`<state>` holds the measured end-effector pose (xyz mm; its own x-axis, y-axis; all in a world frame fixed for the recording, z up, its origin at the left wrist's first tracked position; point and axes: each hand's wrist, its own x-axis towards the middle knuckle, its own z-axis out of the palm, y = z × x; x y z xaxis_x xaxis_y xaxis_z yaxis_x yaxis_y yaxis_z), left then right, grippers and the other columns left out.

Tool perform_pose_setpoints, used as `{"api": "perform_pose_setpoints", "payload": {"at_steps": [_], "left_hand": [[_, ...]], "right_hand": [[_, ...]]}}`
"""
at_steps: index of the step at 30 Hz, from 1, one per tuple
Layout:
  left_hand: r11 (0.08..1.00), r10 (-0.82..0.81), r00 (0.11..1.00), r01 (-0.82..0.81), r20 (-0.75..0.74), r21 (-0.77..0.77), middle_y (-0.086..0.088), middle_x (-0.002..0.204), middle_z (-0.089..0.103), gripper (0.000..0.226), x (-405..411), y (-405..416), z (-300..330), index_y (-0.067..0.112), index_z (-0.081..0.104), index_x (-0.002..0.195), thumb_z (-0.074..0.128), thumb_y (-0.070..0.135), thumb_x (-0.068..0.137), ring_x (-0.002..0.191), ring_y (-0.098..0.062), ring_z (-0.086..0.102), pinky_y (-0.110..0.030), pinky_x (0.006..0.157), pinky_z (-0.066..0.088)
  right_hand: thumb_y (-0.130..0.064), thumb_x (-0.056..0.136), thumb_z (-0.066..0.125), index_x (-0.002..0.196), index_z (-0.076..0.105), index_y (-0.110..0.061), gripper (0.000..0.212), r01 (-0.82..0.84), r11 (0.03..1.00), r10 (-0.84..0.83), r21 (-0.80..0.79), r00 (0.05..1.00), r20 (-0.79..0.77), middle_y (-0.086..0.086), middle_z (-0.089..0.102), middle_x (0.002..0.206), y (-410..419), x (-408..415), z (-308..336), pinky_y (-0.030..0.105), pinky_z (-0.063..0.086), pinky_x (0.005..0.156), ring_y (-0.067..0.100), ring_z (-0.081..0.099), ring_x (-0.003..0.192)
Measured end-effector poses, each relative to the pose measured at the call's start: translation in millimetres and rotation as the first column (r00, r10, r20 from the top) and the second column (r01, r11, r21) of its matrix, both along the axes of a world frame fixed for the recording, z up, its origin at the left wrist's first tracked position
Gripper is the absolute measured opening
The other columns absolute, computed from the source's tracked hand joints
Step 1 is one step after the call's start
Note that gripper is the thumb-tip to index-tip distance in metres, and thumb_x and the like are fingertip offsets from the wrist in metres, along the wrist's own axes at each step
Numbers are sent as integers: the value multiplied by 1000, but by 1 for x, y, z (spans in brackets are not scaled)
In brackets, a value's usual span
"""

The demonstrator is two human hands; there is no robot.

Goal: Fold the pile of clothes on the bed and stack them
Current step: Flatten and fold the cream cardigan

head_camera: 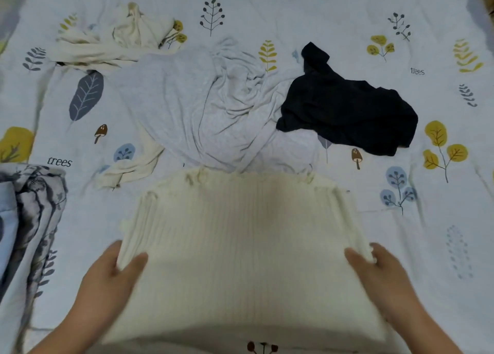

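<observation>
Head view: ribbed sweater [240, 249] crosswise, neckline away.

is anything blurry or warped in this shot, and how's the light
Head view: both hands, left and right, and the near edge of the cream ribbed knit garment they hold are motion-blurred; the dark navy crumpled garment is sharper. Wide-angle lens bows the printed bedsheet at the edges. Light is soft, without glare.

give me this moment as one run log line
step: folding cream ribbed top | left hand: grips its left edge | right hand: grips its right edge | unfolded: grey garment, dark garment, cream garment
</observation>
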<state>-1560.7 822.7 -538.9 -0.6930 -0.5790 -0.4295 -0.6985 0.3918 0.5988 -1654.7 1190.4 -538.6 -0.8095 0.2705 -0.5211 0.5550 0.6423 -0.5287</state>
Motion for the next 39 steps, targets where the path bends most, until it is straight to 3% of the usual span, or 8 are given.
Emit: {"api": "perform_pose_setpoints", "payload": {"at_steps": [6, 12, 16, 20, 26, 31, 35, 39], "left_hand": [[997, 42, 999, -41, 5, -72, -1, 78, 57, 32, -27, -1, -19, 12, 50, 94, 67, 36, 82, 69, -20, 53, -32, 57, 36], [944, 1, 980, -67, -199, -324, -5, 52, 40, 31, -59, -3, -26, 9, 37, 74, 54, 29, 92, 50, -24, 42, -30, 48, 23], [884, 27, 996, -64, -86, -462, -29, 115, 53, 40, -64, 18, -19, -4, 45, 119, 56, 22, 90, 108, -45, 48, -49, 87, 38], [701, -536, 837, 367, -113, -611, -25, 147, 30, 61, -27, 96, -14, 11, 29, 143, 35, 45, 93, 134, -41, 27, -55, 108, 18], [531, -702, 678, 703, 220, -474, -10, 151, 25, 68, -10, 125, -55, 25, 36, 142, 26, 61, 85, 139, -40, 22, -55, 111, 5], [556, -663, 696, 705, 277, -441, -1, 155, -13, 73, -23, 123, -62, 35, -4, 145, 4, 69, 81, 140, -31, -21, -52, 110, -16], [607, -612, 751, 648, 250, -460, -11, 154, 18, 68, -16, 88, -48, 23, 25, 145, 14, 60, 89, 140, -38, 11, -62, 107, 10], [595, -589, 723, 691, 361, -412, -1, 150, -25, 81, -8, 58, -53, 32, -12, 144, -29, 67, 73, 136, -28, -28, -56, 111, -7]], "right_hand": [[-40, 82, 65, 130, 41, -14, 59, 11, 999, -8, 33, 995, -103, -5, 56, 102, -22, -7, -16, 32, 40, 76, 20, 55, 92], [-41, 95, 43, 82, 47, -6, 38, -13, 971, 80, 237, 958, -274, 8, 53, 64, -27, -42, -23, 33, 34, 53, 35, 57, 73], [-33, 94, 47, 128, 41, -2, 46, 18, 953, 49, 304, 976, -211, 25, 53, 117, -36, -44, -20, 46, 39, 89, 41, 49, 109], [-35, 91, 41, 144, 24, -6, 63, -134, 844, 386, 519, 824, -414, 27, 28, 143, -71, 16, -9, 55, 19, 107, 39, 25, 133], [-53, 90, 25, 139, 41, -24, 60, -612, 563, 754, 556, 656, -42, 9, 36, 146, -93, 66, -48, 57, 18, 107, 34, 37, 134], [-58, 89, 17, 143, 26, -29, 62, -638, 568, 740, 519, 672, 16, 6, 24, 152, -95, 49, -51, 57, 17, 109, 29, 20, 140], [-61, 91, -1, 147, 12, -28, 67, -523, 649, 624, 552, 781, 6, 8, 7, 156, -60, 46, -43, 57, 4, 111, 25, -2, 143], [-60, 88, 1, 138, -25, -38, 60, -531, 718, 541, 451, 833, 119, -8, -33, 147, -26, 42, -43, 55, 0, 115, 15, -33, 135]]}}
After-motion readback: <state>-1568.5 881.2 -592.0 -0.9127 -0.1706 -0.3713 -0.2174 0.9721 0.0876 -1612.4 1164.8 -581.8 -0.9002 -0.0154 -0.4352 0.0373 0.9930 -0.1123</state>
